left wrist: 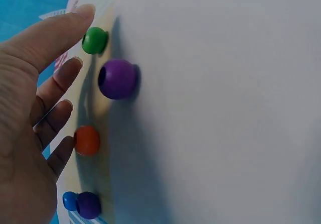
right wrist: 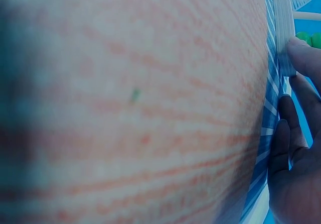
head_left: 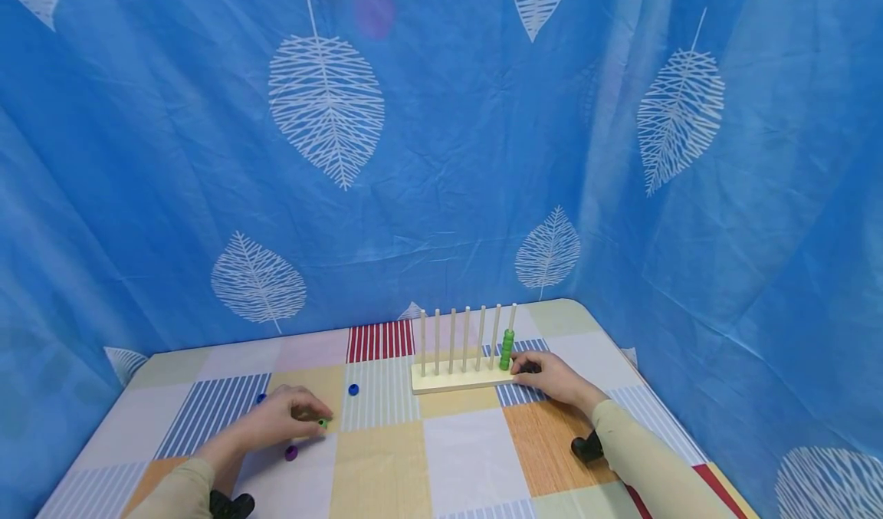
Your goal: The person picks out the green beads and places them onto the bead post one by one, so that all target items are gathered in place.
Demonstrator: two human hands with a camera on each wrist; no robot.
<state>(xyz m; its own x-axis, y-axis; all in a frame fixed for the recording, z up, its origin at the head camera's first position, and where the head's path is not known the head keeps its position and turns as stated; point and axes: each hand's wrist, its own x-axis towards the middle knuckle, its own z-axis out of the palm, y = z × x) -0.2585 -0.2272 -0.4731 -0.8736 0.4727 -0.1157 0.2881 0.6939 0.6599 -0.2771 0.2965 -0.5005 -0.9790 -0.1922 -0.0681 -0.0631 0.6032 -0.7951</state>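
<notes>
At the left of the cloth, my left hand [head_left: 286, 415] reaches over a small green bead [left wrist: 94, 40]. Its thumb and forefinger are spread apart beside that bead, which appears to lie on the cloth. Close to the hand are a purple bead [left wrist: 118, 79], an orange bead [left wrist: 87, 140] and, lower in the left wrist view, a second purple bead [left wrist: 89, 205] and a blue one [left wrist: 69, 201]. My right hand [head_left: 549, 377] grips the right end of a wooden peg rack [head_left: 462, 379] with thumb and fingers. Several green beads [head_left: 507, 350] are stacked on its rightmost peg.
A patchwork-patterned cloth [head_left: 382, 465] covers the table. Another blue bead [head_left: 354, 389] lies between the left hand and the rack. The rack's other pegs [head_left: 451, 343] stand upright and bare. A blue leaf-print curtain [head_left: 448, 136] hangs behind and to the sides.
</notes>
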